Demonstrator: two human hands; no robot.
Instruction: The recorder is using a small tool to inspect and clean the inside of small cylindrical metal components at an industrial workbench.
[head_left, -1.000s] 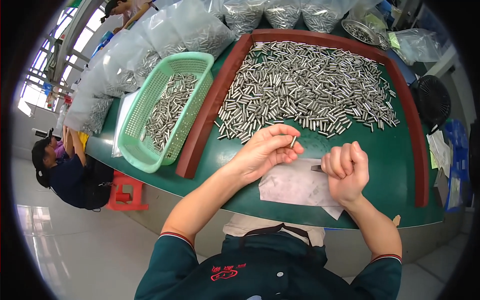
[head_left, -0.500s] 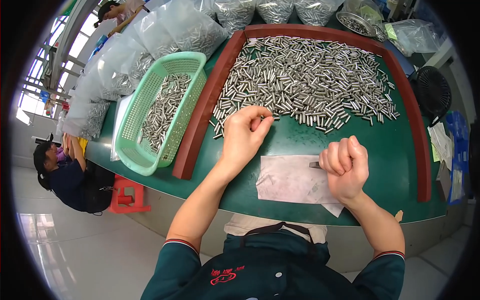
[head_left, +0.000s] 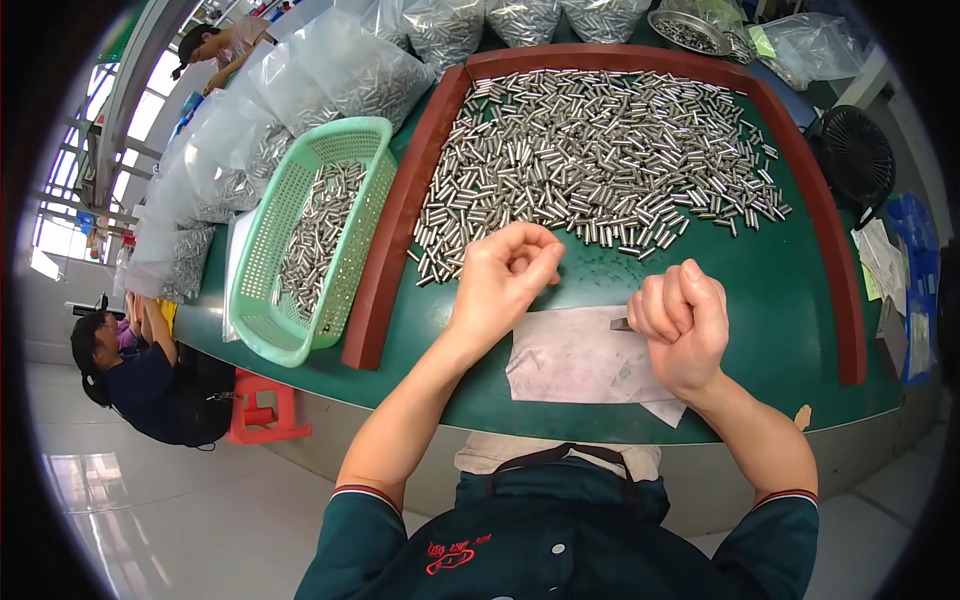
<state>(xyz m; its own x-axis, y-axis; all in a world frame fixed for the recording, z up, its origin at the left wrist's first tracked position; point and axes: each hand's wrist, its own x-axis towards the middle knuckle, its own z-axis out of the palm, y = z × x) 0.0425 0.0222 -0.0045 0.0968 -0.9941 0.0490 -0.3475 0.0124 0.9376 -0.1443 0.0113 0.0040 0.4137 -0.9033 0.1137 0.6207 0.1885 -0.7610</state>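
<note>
Left hand (head_left: 505,280) curled, fingertips pressed together at the pile's 6 o'clock edge, contents unclear; right hand (head_left: 683,325) fisted, pinching a small dark tool (head_left: 621,324) over the paper sheet (head_left: 580,355); metal pins (head_left: 600,150) likely stiff, smooth, slippery, best pinched mid-length.

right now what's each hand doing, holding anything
Left hand: fingers curled closed; what they pinch cannot be told.
Right hand: fisted, shut on a small dark tool.
</note>
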